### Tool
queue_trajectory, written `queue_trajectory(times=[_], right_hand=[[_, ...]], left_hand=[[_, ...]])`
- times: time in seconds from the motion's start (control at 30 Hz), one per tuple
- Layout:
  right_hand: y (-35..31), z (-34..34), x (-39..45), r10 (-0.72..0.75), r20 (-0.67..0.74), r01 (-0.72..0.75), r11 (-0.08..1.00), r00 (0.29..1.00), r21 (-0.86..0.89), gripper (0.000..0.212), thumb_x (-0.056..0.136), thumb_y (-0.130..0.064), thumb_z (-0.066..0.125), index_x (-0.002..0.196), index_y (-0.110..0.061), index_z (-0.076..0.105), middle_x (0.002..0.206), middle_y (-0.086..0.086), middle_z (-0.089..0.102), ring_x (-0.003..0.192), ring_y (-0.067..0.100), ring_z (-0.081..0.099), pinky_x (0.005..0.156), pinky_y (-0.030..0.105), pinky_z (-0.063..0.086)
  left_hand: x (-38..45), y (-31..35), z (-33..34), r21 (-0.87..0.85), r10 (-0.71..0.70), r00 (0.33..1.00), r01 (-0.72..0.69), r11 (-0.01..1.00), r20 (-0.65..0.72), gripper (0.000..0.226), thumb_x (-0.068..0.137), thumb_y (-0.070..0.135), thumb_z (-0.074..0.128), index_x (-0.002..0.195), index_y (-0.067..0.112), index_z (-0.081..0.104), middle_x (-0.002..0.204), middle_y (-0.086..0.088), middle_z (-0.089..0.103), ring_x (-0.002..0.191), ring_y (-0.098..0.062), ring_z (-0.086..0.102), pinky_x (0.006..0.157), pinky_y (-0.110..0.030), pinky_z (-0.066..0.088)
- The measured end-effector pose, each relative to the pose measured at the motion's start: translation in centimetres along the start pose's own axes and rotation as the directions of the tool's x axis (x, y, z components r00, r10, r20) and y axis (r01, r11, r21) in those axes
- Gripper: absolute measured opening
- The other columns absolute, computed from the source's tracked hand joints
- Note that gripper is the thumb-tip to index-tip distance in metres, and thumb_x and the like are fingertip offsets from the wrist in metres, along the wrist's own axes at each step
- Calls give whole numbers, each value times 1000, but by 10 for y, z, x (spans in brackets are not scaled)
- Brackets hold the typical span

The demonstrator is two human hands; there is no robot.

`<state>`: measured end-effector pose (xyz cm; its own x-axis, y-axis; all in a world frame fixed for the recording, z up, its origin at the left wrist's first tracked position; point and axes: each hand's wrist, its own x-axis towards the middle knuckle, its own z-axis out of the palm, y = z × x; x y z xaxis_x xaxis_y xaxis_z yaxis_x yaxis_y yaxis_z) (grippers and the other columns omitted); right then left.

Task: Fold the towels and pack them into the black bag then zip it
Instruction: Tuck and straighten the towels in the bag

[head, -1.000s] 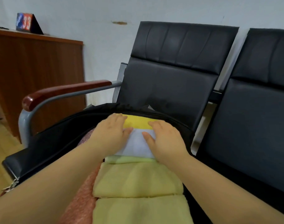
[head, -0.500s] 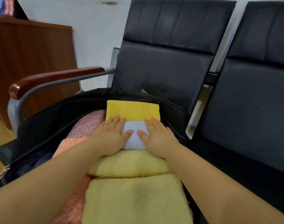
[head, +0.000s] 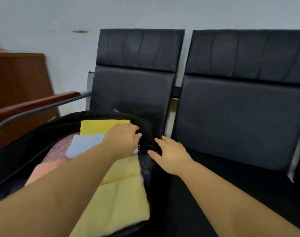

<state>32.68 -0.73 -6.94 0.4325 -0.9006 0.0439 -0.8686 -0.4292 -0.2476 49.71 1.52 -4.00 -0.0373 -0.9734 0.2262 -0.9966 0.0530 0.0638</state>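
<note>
The black bag [head: 43, 132] lies open on a chair seat, packed with folded towels. A bright yellow towel [head: 98, 127] sits at its far end, a light blue one [head: 84, 144] in front of it, pale yellow towels [head: 121, 194] nearer me and pink towels [head: 58, 149] along the left. My left hand [head: 121, 141] reaches across the towels to the bag's right rim, where its fingers and thumb curl together on the black edge. My right hand [head: 171, 156] is outside the bag with fingers spread, touching its right side. The picture is blurred.
The bag rests on a black padded chair [head: 133, 93] with a wooden armrest [head: 34, 105] on the left. A second black chair [head: 239, 117] adjoins on the right. A brown wooden cabinet [head: 17, 79] stands by the white wall at the left.
Both hands left the light blue towel they were pressing and moved right to the bag's right edge. The view swung to the right.
</note>
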Motion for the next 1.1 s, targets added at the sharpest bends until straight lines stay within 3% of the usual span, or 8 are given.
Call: queue_trajectory(times=[0.27,0.43,0.57,0.7,0.83,0.9,1.0,1.1], right_hand=[[185,-54,-181,392,24,-387,915,920,-114,67,96,-52,41,152,-20,21,159,6,15,146,25,15,118,39,18],[300,-77,-313,630,8,-621,767,776,-163,65,96,-50,44,150,-19,25,158,9,17,144,27,19,116,42,22],[371,-85,-397,764,-66,-760,620,641,-196,64,94,-53,44,147,-19,31,153,9,27,138,28,30,109,40,32],[423,-82,-449,824,-127,-833,538,552,-128,64,94,-55,42,147,-21,29,151,7,31,135,27,33,106,39,32],[453,-70,-469,840,-205,-864,496,503,-88,58,94,-57,39,140,-22,37,134,4,48,120,24,46,97,36,35],[460,-64,-473,834,-272,-876,472,480,-97,49,94,-58,36,125,-23,49,117,1,57,108,22,52,92,34,34],[465,-54,-474,794,-338,-855,512,505,-76,38,95,-55,35,99,-22,53,92,-3,56,84,19,48,79,32,29],[462,-47,-474,731,-405,-804,595,549,-16,36,96,-52,39,92,-19,54,83,-5,50,78,18,42,75,30,24]], left_hand=[[-17,243,26,-132,380,893,-358,924,239,44,103,38,32,143,20,38,146,0,41,132,-20,39,109,-32,32],[-44,412,46,-277,574,763,-506,817,298,45,103,38,32,144,21,37,148,0,38,133,-20,39,108,-33,33],[-73,523,71,-421,652,677,-511,750,341,47,101,44,35,142,22,39,147,-1,38,132,-22,40,107,-36,35],[-92,599,106,-583,671,645,-402,706,367,51,99,45,41,144,22,36,145,-3,40,128,-20,44,104,-32,39],[-95,645,131,-773,557,697,-5,634,452,33,98,41,44,126,25,48,130,-5,55,113,-20,55,95,-34,46],[-94,662,141,-770,480,695,169,615,535,42,97,46,43,126,18,53,123,-6,60,109,-22,57,94,-34,47],[-93,676,149,-734,413,649,356,578,639,50,94,51,45,117,10,60,111,-10,65,102,-26,62,95,-38,49],[-97,677,152,-756,427,638,426,497,641,40,92,47,54,101,10,66,100,-11,69,96,-27,64,92,-38,51]])
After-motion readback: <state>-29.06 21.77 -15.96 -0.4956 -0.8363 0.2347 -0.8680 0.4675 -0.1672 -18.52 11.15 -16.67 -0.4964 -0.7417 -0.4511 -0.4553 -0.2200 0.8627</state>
